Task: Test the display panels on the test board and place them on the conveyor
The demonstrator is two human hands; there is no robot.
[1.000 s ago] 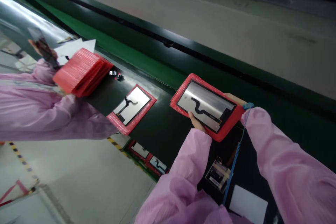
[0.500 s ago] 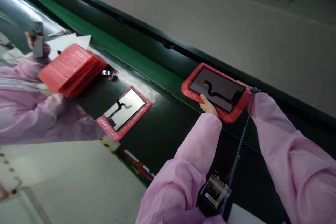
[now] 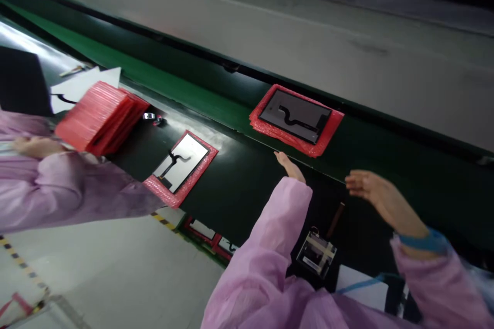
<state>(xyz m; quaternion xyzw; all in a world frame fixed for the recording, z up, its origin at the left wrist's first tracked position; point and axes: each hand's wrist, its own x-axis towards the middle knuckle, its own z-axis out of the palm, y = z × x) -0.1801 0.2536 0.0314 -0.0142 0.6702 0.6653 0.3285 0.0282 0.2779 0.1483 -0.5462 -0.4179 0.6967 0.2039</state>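
Both our grips are empty. Left hand (image 3: 288,165) is flat, fingers loosely together, hovering just short of the near edge of the red bubble-wrap pad (image 3: 326,136); not touching it. Right hand (image 3: 376,198) is open, fingers spread and slightly curled, in the air, holding nothing. A blue wrist strap (image 3: 424,241) sits on that wrist, with its blue cord (image 3: 360,284) running back towards us.

Just beyond both hands lies the display panel (image 3: 296,115), dark face up with a black flex cable (image 3: 291,117) curling across it. It rests flat on the red pad, which lies on the green conveyor belt (image 3: 173,82). The panel is closer to our left hand than to the right; the right is further back and off to the side.

On the near side of our hands, between the two sleeves, we see a small box-like device (image 3: 316,253) on the dark worktop (image 3: 239,185), and a white sheet (image 3: 357,290) next to it.

Further left of the left hand: a second panel (image 3: 181,160) on its own red pad, lying on the worktop, well apart from ours. Beyond that is a stack of red pads (image 3: 100,117), then white sheets (image 3: 83,82) at the far left.

Another person in a pink sleeve (image 3: 69,185) is at the left edge, their hand (image 3: 29,145) just beside the stack of red pads. A dark sheet (image 3: 21,82) stands above it; we cannot tell whether that hand is holding it.

Below the worktop edge, more panels in red wrap (image 3: 210,231) show on a lower level.
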